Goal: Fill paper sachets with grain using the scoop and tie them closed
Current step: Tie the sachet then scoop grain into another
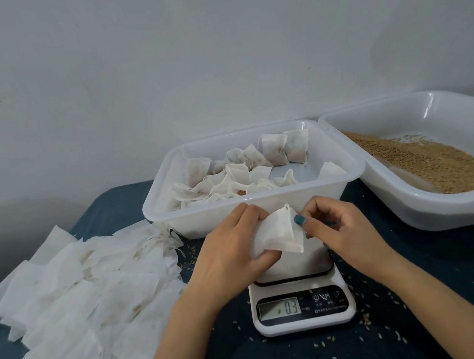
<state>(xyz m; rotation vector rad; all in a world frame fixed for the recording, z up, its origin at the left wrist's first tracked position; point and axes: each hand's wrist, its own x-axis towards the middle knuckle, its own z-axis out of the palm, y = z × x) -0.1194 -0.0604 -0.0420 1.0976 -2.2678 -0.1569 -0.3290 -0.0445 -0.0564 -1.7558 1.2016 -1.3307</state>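
A white paper sachet (277, 235) tilts over the scale (302, 308); tan grain (431, 164) lies in the tub (442, 209)

Head view looks forward and down, close over the scale (302, 305).

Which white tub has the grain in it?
The tub on the right: loose brown grain covers its floor. The middle tub holds small paper bags instead.
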